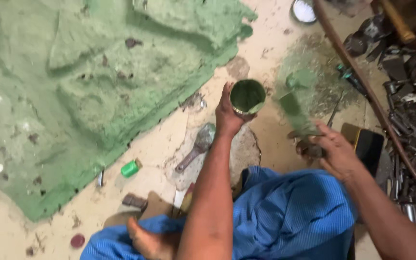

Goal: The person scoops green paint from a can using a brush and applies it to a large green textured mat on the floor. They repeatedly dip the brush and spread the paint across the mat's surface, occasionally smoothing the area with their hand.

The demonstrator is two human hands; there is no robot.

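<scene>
Left hand (pixel 228 115) wraps the green paint tin (pixel 247 96), raised over the floor; right hand (pixel 331 149) clamps the paint-coated brush (pixel 297 108) beside it. Keep your tin level, wipe excess on its rim

At frame centre the left hand (pixel 228 117) grips a green-coated tin (pixel 247 97); the right hand (pixel 335 150) holds a green-smeared brush (pixel 297 110) just beside it

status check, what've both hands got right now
Left hand grips small round metal tin of green paint. Right hand holds green-coated flat brush, blurred. Grey metal wrench on floor below tin.
</scene>
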